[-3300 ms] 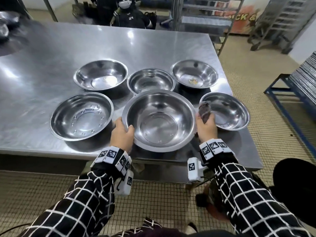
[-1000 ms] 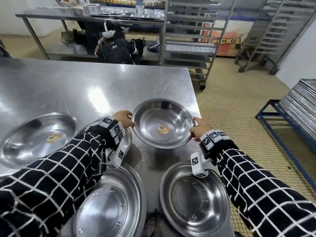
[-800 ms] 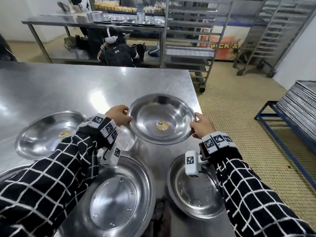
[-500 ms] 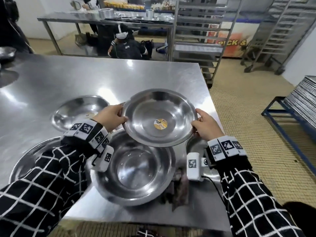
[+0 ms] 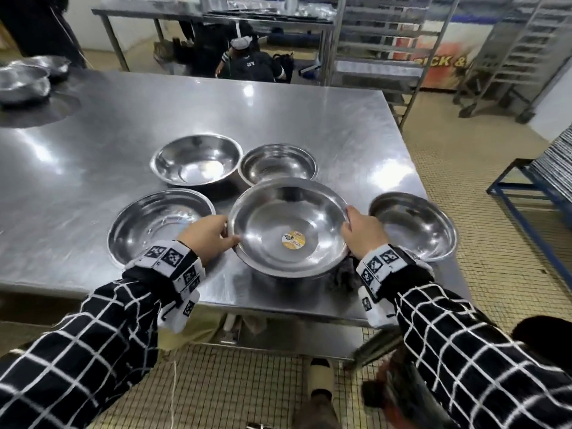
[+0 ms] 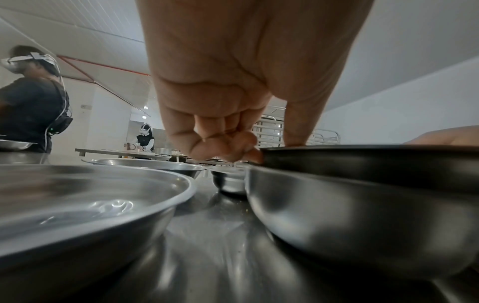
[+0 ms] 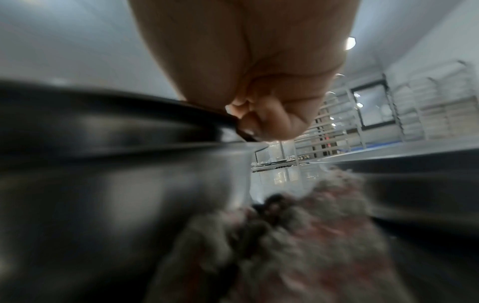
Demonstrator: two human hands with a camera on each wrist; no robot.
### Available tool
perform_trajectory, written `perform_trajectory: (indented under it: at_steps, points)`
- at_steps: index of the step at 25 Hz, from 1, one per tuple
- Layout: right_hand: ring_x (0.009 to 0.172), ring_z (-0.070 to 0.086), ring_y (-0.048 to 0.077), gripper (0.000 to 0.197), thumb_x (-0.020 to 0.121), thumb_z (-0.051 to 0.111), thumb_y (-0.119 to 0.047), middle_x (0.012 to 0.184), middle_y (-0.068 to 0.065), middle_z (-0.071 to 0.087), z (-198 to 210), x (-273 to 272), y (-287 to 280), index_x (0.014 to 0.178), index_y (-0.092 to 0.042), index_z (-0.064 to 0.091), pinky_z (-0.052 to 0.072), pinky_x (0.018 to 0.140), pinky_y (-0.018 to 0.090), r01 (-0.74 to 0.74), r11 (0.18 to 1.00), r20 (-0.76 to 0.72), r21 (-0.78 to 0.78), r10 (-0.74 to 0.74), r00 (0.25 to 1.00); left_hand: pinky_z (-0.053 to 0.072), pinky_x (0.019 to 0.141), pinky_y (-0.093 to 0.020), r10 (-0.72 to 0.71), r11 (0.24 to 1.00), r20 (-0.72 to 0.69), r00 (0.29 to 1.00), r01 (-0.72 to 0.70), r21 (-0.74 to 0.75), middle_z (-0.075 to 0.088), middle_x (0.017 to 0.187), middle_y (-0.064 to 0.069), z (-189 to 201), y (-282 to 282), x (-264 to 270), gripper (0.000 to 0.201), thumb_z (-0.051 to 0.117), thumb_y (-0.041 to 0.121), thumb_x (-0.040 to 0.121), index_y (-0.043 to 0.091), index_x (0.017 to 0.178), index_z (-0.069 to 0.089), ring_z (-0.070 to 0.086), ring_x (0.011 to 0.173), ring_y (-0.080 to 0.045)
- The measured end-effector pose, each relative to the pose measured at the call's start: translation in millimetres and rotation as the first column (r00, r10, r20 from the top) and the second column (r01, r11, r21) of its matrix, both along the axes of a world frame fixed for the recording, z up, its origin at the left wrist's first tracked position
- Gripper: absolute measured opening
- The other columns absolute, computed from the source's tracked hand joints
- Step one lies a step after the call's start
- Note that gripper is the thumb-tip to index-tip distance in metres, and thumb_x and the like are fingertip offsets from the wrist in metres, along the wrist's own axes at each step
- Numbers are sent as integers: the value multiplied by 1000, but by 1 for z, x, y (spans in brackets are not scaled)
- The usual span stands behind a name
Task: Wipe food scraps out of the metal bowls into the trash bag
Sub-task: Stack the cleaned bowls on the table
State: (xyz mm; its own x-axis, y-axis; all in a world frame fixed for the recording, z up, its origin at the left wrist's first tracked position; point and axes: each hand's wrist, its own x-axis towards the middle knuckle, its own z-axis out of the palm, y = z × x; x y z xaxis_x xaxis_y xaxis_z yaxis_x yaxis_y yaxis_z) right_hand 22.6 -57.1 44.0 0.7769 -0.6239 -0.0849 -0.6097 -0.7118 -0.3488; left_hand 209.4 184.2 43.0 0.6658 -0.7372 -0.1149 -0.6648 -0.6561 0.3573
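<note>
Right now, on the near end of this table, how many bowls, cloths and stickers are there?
Metal bowls: 6, counting the stickered bowl held over a larger bowl
Cloth: 1
Round sticker: 1
Total: 8

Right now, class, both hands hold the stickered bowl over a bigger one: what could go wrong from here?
1. The stickered bowl is pinched only at its rim by the left hand and right hand; it could tip or slip.
2. The big bowl beneath sits near the table edge, as does the rag; a nudge might drop either.
</note>
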Motion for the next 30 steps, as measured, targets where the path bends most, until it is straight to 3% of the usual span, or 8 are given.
perform_trajectory:
  at_steps: [6,11,15,18,21,24,27,30]
  points:
    - [81,63,29,35,97,37,-26,88,9,64,2,-5,3,130,-15,42,52,70,37,-37,985,-132,-169,14,991,43,73,-33,45,999,28,999,-46,12,57,95,-2,-16,3,-7,36,58,43,89,15,110,56,54,86,-22]
    - [90,62,23,39,95,44,-21,102,7,65,27,32,-5,135,-21,44,52,80,36,-193,979,29,-72,196,980,39,79,-31,169,977,-89,982,-178,-113,54,93,-2,-2,8,14,45,57,34,92,7,128,51,48,86,-17]
    - [82,60,22,43,91,50,-13,89,5,63,43,106,-12,135,-17,49,41,71,25,-364,931,157,-12,362,919,38,86,-27,331,921,-201,922,-362,-142,64,114,-6,16,16,69,38,57,33,92,14,125,57,57,101,-22]
    - [94,60,24,44,90,51,-13,105,9,65,46,179,-17,134,-17,50,41,78,26,-443,895,138,-44,445,885,39,89,-28,453,868,-237,859,-485,-101,59,128,-11,28,18,111,44,54,33,94,11,133,51,56,115,-28]
    - [88,60,21,46,93,49,-18,119,6,63,44,248,-25,139,-19,44,41,73,24,-428,903,78,25,426,902,39,89,-29,564,808,-247,788,-588,-32,56,132,-13,31,16,149,45,53,32,94,10,133,50,54,117,-30]
    - [102,61,28,52,94,49,-20,132,8,56,33,308,-37,144,-17,35,50,85,33,-385,914,28,127,385,923,39,94,-31,633,756,-274,724,-654,20,53,136,-15,28,10,176,51,54,34,94,8,136,45,51,122,-30]
    - [117,54,32,54,94,48,-29,139,13,48,20,356,-43,144,-15,33,45,97,42,-385,915,-111,122,398,911,41,89,-32,655,742,-283,700,-667,68,55,129,-17,23,-1,198,48,53,29,95,2,134,46,52,118,-31]
    - [117,53,29,52,95,44,-44,135,12,51,11,387,-46,137,-13,40,42,97,37,-389,914,-248,112,405,880,39,71,-22,632,771,-284,721,-623,133,57,111,-8,15,-13,213,36,53,21,95,1,125,54,53,98,-24]
